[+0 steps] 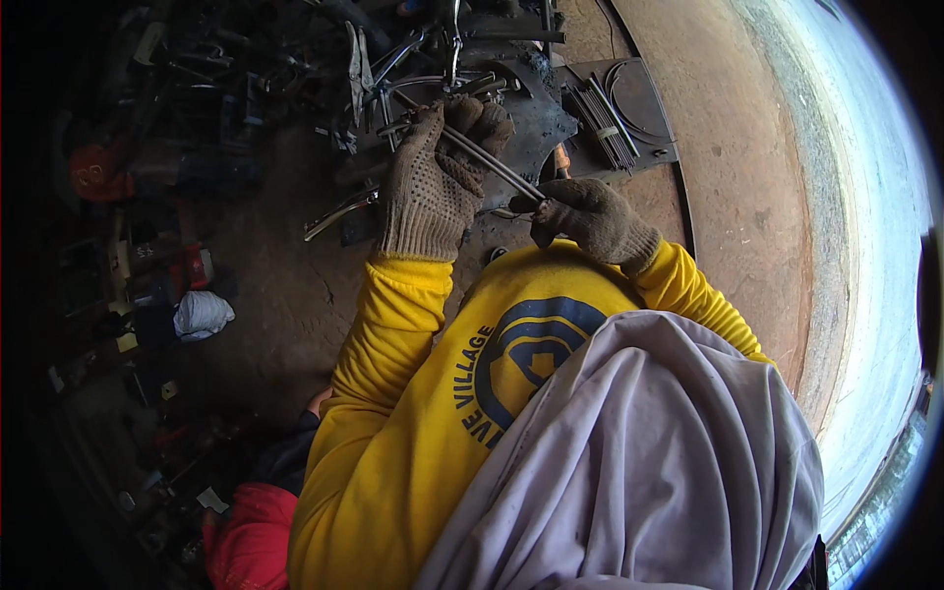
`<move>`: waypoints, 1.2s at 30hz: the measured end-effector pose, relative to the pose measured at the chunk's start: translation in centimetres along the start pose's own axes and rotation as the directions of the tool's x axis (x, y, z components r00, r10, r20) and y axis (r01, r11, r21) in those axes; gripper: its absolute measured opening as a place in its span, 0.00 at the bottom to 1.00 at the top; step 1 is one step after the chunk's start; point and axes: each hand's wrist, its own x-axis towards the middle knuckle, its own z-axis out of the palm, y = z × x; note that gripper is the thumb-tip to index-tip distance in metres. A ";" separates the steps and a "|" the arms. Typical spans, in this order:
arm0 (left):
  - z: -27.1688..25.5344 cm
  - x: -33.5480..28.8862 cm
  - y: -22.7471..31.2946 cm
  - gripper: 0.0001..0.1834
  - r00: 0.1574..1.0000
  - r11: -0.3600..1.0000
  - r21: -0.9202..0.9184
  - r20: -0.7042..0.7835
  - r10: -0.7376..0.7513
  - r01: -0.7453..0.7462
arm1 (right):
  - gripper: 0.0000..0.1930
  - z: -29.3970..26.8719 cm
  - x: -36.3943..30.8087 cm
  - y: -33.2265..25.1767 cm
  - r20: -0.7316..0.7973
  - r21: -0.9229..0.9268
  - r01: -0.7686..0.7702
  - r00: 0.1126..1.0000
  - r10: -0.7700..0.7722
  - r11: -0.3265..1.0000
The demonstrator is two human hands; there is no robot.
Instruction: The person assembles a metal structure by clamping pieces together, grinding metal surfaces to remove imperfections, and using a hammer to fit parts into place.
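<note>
Both my hands wear brown knitted work gloves. A couple of thin straight metal rods point(497, 169) run slantwise between them. My left hand point(438, 172) is closed round the upper part of the rods, palm turned up and fingers curled. At the lower end, my right hand point(595, 218) pinches the rod tips between thumb and fingers. Beyond my left hand lies a cluttered heap of metal parts, with locking pliers point(358, 74) standing out from it. An orange handle point(561, 160) shows just past my right hand; what it belongs to is hidden.
A bundle of thin rods point(605, 123) and a coiled wire rest on a dark metal plate point(661, 147) at the far right. Another person's red garment point(254, 536) appears at the lower left. A white cloth bundle point(203, 315) lies on the left among dark clutter.
</note>
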 end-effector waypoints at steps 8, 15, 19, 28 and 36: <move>-0.8 -0.1 0.3 0.17 0.998 0.998 0.016 0.018 -0.055 0.054 | 0.18 0.3 0.0 0.2 0.040 -0.049 0.022 0.999 -0.020 0.999; -1.1 -0.6 -0.1 0.17 1.000 0.999 0.043 0.015 -0.015 0.015 | 0.15 1.2 0.0 -2.7 0.051 0.146 -0.041 0.998 0.034 0.988; -1.2 -1.4 -0.7 0.17 0.999 0.999 0.020 0.032 0.025 -0.026 | 0.15 1.0 0.0 -2.4 0.036 0.063 -0.038 0.999 0.036 0.997; -3.0 -4.5 -2.5 0.18 0.979 0.990 0.083 0.176 0.100 -0.116 | 0.11 1.4 0.0 -3.1 0.061 -0.611 0.200 0.977 -0.206 0.766; -5.8 -5.2 -2.2 0.17 0.952 0.802 0.513 0.159 0.260 -0.305 | 0.09 3.2 -0.2 -0.9 -0.084 -0.443 0.054 0.991 -0.101 0.895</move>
